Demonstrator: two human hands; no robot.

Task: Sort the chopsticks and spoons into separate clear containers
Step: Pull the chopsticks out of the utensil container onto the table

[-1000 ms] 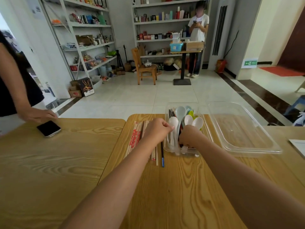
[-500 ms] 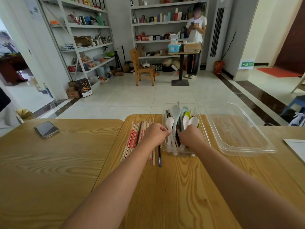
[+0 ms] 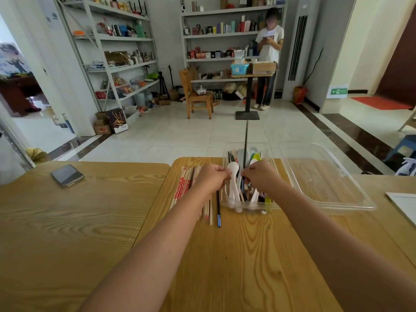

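Observation:
A small clear container [image 3: 248,208] on the wooden table holds several spoons [image 3: 233,169] and chopsticks mixed together. My right hand [image 3: 261,175] is over it and pinches a dark chopstick [image 3: 245,143] that stands nearly upright, tip pointing away. My left hand [image 3: 211,177] has curled fingers pinching the container's left rim, right beside a white spoon. Left of the container, a row of wooden chopsticks [image 3: 186,188] lies on the table, partly hidden by my left arm, with one dark blue-ended chopstick [image 3: 218,210]. A larger clear tray [image 3: 337,204] stands empty to the right.
A phone [image 3: 67,175] lies on the neighbouring table [image 3: 78,221] at the left. A sheet of paper [image 3: 405,204] sits at the right edge. Beyond the table a person stands by shelves, a chair and a small stand.
My right hand has lifted a dark chopstick upright out of the container. A person's arm by the phone at the left is gone from view. My left hand has stayed put.

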